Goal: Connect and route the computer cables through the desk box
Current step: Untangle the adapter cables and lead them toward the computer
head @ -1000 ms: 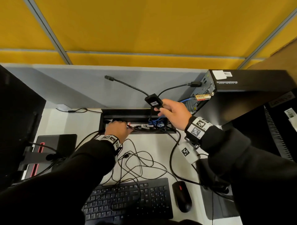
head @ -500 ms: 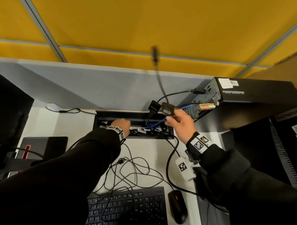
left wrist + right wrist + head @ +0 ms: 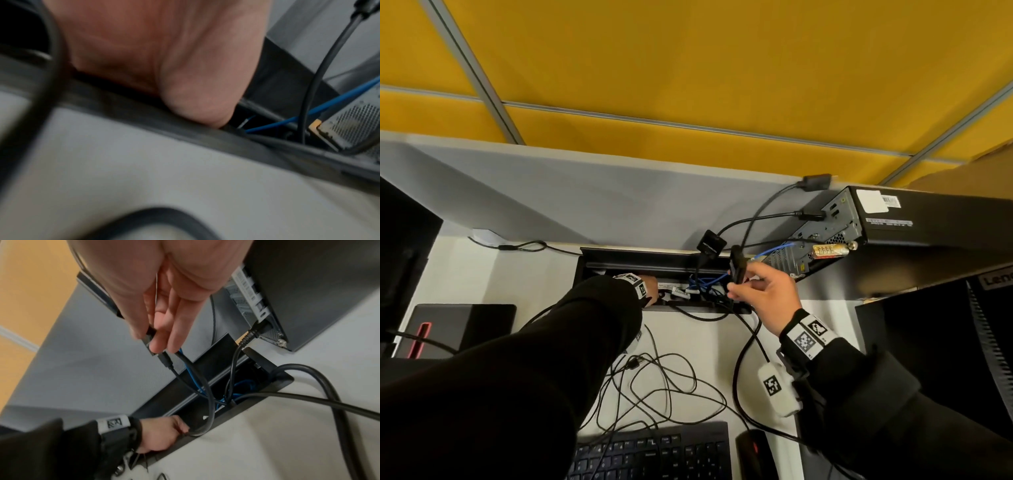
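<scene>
The black desk box [image 3: 640,255] is sunk into the white desk, its lid raised. My left hand [image 3: 650,287] reaches into its left part, fingers hidden inside. In the right wrist view this left hand [image 3: 162,434] grips the low loop of a black cable [image 3: 207,402]. My right hand [image 3: 736,284] is above the box's right end and pinches a black adapter [image 3: 736,263], which the fingers [image 3: 160,337] hold by its lower end. A second adapter [image 3: 710,243] hangs beside it. Its lead is plugged into the back of the computer [image 3: 893,219]. A blue cable [image 3: 777,248] runs from computer to box.
A loose connector [image 3: 816,181] hovers above the computer's rear corner. Tangled thin cables [image 3: 654,387] lie between the box and the keyboard [image 3: 654,452], beside a mouse [image 3: 751,452]. A monitor base [image 3: 462,325] stands left, a dark monitor [image 3: 928,342] right, a grey partition [image 3: 585,198] behind.
My right hand came down toward the box with the adapter. The loose connector swung from left, then overhead, to above the computer. My left hand went deeper into the box.
</scene>
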A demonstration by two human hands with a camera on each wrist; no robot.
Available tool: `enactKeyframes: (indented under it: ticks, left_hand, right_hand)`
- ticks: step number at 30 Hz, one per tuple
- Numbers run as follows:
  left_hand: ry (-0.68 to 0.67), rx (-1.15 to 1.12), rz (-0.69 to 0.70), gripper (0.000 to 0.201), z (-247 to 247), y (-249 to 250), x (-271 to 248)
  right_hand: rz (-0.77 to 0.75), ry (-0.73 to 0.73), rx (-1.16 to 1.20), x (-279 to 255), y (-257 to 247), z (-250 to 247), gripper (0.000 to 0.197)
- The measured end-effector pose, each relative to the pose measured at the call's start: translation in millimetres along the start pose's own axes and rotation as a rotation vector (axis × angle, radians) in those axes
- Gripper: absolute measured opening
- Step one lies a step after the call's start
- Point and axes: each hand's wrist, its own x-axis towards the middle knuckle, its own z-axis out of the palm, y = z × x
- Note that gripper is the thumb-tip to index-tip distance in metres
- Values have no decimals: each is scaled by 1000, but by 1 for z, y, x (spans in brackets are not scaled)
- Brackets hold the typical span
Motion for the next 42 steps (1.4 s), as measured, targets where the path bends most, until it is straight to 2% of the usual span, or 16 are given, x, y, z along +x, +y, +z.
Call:
enactKeyframes:
  ticks: [4,7,9,10,12,15,18,23,26,28,33,35,36,38,41,42]
  left_hand:
    - [111,-52,30,27,-28,14,-73]
    - [367,-58,43,20,-30,7,-108]
    - [507,-66,110,30,-20,6,-124]
    - [529,-75,173,37,-15,9,-132]
    - [495,-55,259,42,-7,16,-146]
    - [443,76,254,51,-7,25,-150]
    - [439,155,217,36,-18,35,-149]
    - [550,-76,67,29,-37,34,-131]
    - [470,-229,74,25,-36,56,-120]
    - [377,-255,117,23,-36,67,-109]
    - [137,-272,177,34,-44,81,-96]
    - [75,-288,126,36,-42,84,-97]
    - [58,-259,93,36,-42,85,-102]
    - [107,-152,137,34,-40,84,-103]
    - [102,-232,121,38,-32,85,-108]
    - [109,-254,125,39,-30,85,-111]
  right_hand:
    - [-45,-35,-194,-2,13,13,26]
    - [-12,-59,-260,-5,23,21,21]
    - [9,-54,-273,-7,26,25,18]
    - [21,-48,-268,-7,25,25,17]
    - [45,-29,-243,-8,23,27,15]
    - [48,7,-170,-6,14,31,19]
    - [-29,52,-156,-1,-2,31,21]
    - [-167,137,-183,14,-31,20,24]
    - [-227,161,-207,16,-34,22,20]
    - [-191,161,-243,16,-30,24,16]
    - [-178,107,-337,19,-16,19,17]
    - [-134,62,-334,24,-17,14,17]
    - [-95,22,-287,27,-16,13,16]
    - [-33,-74,-199,32,-13,13,17]
    - [60,-216,-252,35,8,19,36]
    - [104,-280,-263,33,15,21,34]
